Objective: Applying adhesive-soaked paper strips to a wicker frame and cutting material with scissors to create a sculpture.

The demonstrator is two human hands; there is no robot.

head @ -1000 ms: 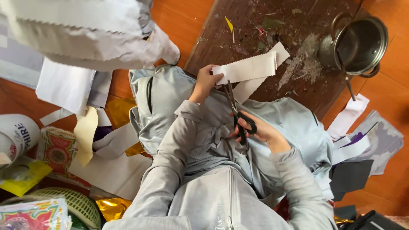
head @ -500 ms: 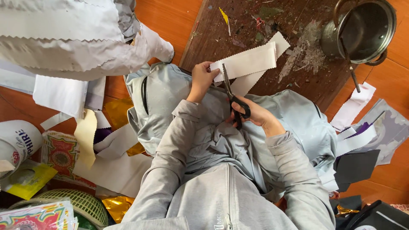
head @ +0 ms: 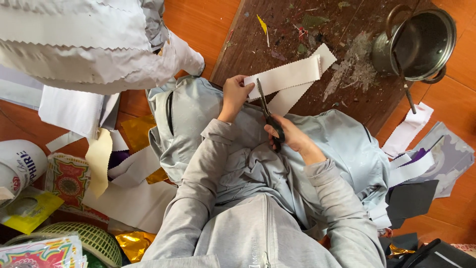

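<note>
At frame centre, the left hand (head: 235,93) pinches a white zigzag-edged fabric strip (head: 287,77) while the right hand (head: 290,134), fingers closed through black-handled scissors (head: 267,116), cuts it above a scuffed wooden table (head: 277,30).

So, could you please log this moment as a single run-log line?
left hand: holds white strip | right hand: works scissors at strip edge | nearby: steel pot

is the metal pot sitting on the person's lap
No, the metal pot stands on the dark wooden board, beyond the right hand working the scissors.
</note>
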